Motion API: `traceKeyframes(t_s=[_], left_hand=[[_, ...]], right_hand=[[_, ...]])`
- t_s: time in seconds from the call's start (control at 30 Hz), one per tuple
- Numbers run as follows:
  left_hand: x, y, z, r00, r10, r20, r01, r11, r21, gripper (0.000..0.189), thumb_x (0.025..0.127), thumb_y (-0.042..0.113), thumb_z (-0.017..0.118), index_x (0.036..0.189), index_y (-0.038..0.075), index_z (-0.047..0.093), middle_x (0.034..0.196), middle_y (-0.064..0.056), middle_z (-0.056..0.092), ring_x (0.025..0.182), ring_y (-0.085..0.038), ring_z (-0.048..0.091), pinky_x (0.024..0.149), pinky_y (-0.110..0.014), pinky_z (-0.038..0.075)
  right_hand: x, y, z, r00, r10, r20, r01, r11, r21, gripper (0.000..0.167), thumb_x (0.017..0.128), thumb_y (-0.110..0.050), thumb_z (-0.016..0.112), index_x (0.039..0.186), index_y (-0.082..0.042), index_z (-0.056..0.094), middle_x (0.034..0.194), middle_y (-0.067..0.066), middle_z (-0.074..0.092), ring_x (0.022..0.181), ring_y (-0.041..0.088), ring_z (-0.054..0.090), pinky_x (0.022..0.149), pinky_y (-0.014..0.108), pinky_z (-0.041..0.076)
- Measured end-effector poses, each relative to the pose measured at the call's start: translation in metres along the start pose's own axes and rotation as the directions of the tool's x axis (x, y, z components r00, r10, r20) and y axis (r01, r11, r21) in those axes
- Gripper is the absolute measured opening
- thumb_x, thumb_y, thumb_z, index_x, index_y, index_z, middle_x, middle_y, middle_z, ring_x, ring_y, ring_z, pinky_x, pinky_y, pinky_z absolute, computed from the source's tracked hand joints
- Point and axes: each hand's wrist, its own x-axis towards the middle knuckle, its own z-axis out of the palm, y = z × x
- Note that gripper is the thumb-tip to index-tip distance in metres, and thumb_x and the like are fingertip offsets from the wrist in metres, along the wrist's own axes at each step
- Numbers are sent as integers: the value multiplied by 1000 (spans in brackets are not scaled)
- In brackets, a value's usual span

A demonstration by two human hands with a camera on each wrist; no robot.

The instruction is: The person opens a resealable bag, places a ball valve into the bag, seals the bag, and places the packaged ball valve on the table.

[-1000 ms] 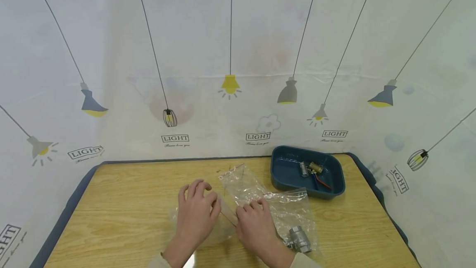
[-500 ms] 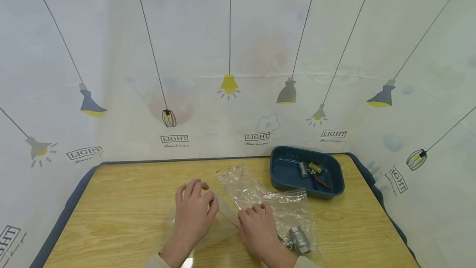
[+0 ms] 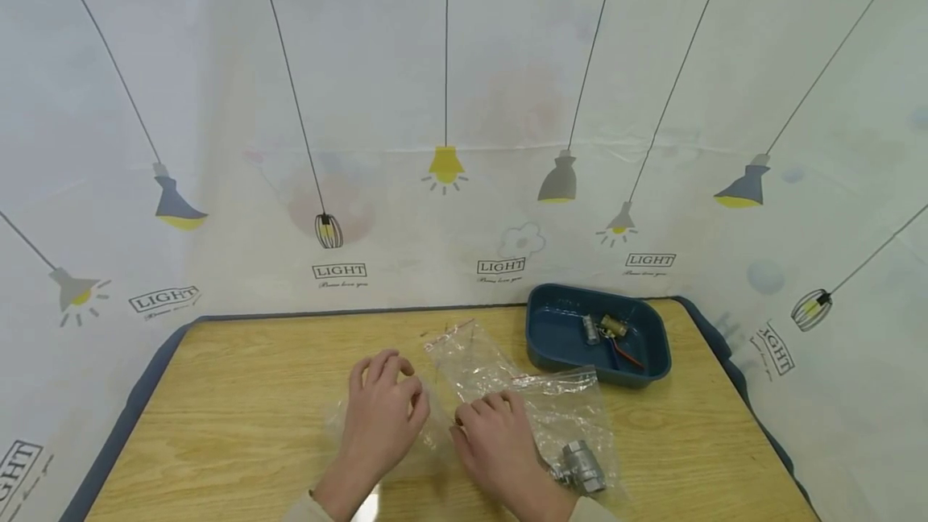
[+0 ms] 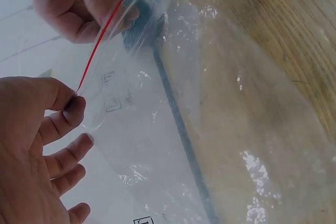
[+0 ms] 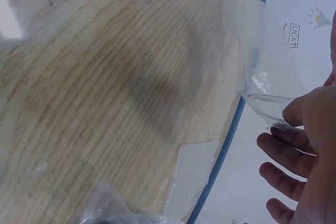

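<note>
A clear zip bag [image 4: 252, 114] with a red line along its mouth hangs between both hands. My left hand [image 3: 384, 409] pinches one end of that mouth between thumb and index finger, the other fingers loosely spread, as the left wrist view shows. At the other end my right hand [image 3: 500, 441] pinches the bag edge [image 5: 268, 98] with thumb and index finger. In the head view the bag [image 3: 431, 457] is faint, spread below the hands over the table. Close to my right wrist, a large grey metal valve [image 3: 583, 466] lies with another clear zip bag [image 3: 565, 405].
One more clear bag [image 3: 471, 357] lies flat just beyond my hands. A dark blue tray [image 3: 554, 349] at the back right holds several small metal fittings [image 3: 615, 326] and a red lever [image 3: 629, 354]. A lamp-printed white sheet [image 3: 406, 232] rises behind the wooden table [image 3: 239, 393].
My right hand shifted slightly right, then came back left toward the left hand. The red line stretched between the hands earlier no longer shows in the head view.
</note>
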Motion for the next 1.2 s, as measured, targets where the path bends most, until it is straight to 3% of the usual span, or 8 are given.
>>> traceKeyframes(t_s=[0.17,0.3,0.5,0.87,1.07,1.2], left_hand=[[1,4,-1,998,-14,61,14,1000,-10,30,89,29,63,61,26,54,106,0,61,125,-28,48,107,-56,31],[-5,9,4,992,-48,116,45,999,29,28,90,43,61,70,24,55,116,-4,57,131,-29,42,108,-58,29],[-17,16,14,992,-90,91,86,995,54,31,90,46,59,71,22,55,121,-7,55,135,-33,40,107,-60,31],[-26,19,33,981,-148,124,145,989,31,25,86,39,61,67,23,62,122,-7,58,136,-33,40,109,-58,30],[-24,21,31,982,-166,93,166,986,12,21,84,29,63,65,19,65,116,-5,60,131,-31,43,107,-56,31],[-21,19,19,988,-153,0,153,988,12,20,79,23,62,60,18,60,105,-3,61,120,-28,50,103,-55,34]], right_hand=[[6,-6,-4,1000,7,-6,-7,1000,0,14,84,-33,70,75,-25,65,73,-10,67,80,14,62,87,39,44],[10,-7,-4,998,60,18,-60,998,32,15,85,-30,69,72,-23,67,72,-8,69,78,16,64,85,41,46],[15,-7,-5,987,135,87,-141,988,60,20,87,-30,65,68,-22,64,68,-7,67,79,18,63,85,44,45],[16,-8,-4,980,146,138,-152,988,39,20,89,-32,63,71,-22,65,73,-5,70,84,20,65,88,44,44],[18,-7,-1,982,140,125,-141,990,1,24,88,-32,65,67,-20,63,69,-3,69,80,22,64,85,43,42],[20,-3,0,975,172,142,-177,984,20,31,82,-26,65,54,-21,53,54,-5,58,64,20,56,77,41,41]])
